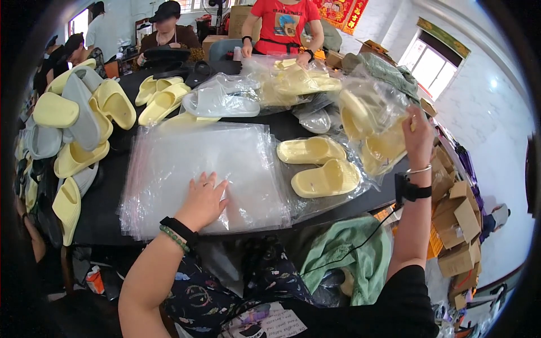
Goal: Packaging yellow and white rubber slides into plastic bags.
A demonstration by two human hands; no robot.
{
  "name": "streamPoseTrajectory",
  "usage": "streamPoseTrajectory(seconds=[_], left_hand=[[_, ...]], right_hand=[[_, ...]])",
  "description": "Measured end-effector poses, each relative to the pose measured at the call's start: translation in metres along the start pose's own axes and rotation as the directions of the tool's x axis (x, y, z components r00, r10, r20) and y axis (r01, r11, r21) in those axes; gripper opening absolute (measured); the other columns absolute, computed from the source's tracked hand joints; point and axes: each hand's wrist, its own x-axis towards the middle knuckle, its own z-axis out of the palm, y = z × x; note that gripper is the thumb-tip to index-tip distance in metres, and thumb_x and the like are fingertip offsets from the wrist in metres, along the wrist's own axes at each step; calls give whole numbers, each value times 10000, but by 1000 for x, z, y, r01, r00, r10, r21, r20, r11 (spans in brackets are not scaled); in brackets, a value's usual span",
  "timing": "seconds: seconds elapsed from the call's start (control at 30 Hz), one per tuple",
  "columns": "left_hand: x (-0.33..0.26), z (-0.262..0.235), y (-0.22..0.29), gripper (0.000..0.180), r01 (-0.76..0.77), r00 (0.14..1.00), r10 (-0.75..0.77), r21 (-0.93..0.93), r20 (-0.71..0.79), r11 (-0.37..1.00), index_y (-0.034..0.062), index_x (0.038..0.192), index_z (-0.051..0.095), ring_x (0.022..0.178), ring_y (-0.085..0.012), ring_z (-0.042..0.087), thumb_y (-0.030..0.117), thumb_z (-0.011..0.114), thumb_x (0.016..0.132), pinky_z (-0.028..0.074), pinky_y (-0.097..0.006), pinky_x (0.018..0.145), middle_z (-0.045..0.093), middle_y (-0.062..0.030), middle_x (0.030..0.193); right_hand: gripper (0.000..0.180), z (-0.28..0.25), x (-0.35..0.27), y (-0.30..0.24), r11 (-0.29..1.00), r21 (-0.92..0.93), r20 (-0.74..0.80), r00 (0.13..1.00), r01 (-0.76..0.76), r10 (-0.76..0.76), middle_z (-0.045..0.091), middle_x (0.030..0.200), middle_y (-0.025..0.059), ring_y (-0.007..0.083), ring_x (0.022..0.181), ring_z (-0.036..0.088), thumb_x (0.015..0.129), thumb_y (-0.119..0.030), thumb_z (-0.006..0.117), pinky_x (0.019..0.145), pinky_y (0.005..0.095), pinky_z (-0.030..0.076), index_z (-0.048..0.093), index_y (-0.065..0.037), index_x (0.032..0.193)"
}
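My left hand lies flat, fingers spread, on a stack of clear plastic bags in front of me. Out to the right, my raised right hand is closed on the edge of a clear plastic bag that holds yellow slippers. Between my hands a pair of yellow slide slippers rests on clear plastic, beside the stack. Its two slippers lie side by side with their toe ends to the right.
Loose yellow and grey slippers pile up on the black table's left. Bagged slippers lie at the far side, where a person in red touches them. Cardboard boxes and green cloth are at the right.
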Motion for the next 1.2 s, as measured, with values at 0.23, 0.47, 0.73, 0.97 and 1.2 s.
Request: streamPoseTrajectory(seconds=[0.23, 0.47, 0.73, 0.97, 1.2], left_hand=[[5, -30, -14, 717, -211, 869, -1, -372, -495, 904, 34, 1427, 369, 1362, -392, 345, 318, 687, 851, 289, -483, 1115, 362, -273, 1449], [-13, -81, 5, 1224, -414, 775, -68, -587, -628, 696, -19, 1506, 36, 1453, -337, 151, 373, 852, 682, 147, -397, 1185, 134, -235, 1558], [-13, -82, -8, 965, -404, 912, -41, -910, -409, 95, 53, 1485, 280, 1376, -233, 346, 208, 840, 714, 296, -368, 1130, 314, -140, 1522], [-22, -78, -1, 453, -427, 878, -101, -861, -468, 275, 36, 1227, 616, 1032, -153, 621, 222, 749, 836, 472, -315, 943, 676, -89, 1141], [-17, -69, 3, 407, -410, 857, -173, -845, -486, 344, 14, 1193, 620, 900, -115, 617, 191, 737, 845, 510, -294, 828, 695, -84, 1035]], right_hand=[[344, -29, 56, -63, 942, 270, 62, 973, 198, -223, 664, 1148, 141, 226, 1069, 626, 869, -34, 591, 898, 334, 492, 607, -34, 1212], [330, -24, 74, -139, 873, 385, 187, 901, 300, -393, 672, 943, 93, 158, 807, 602, 855, 0, 573, 736, 271, 464, 612, -18, 1181], [254, -25, 75, -245, 716, 676, 362, 769, 174, -527, 631, 844, 129, 206, 778, 608, 770, -12, 590, 731, 293, 462, 609, 26, 1021], [651, -28, 67, -301, 519, 648, 255, 483, 558, -838, 601, 869, 142, 306, 772, 581, 497, -162, 866, 724, 366, 466, 596, 14, 1063], [464, 6, 75, -264, 636, 614, 184, 699, 467, -691, 612, 874, 131, 288, 785, 603, 648, 56, 643, 742, 353, 478, 592, -6, 1105]])
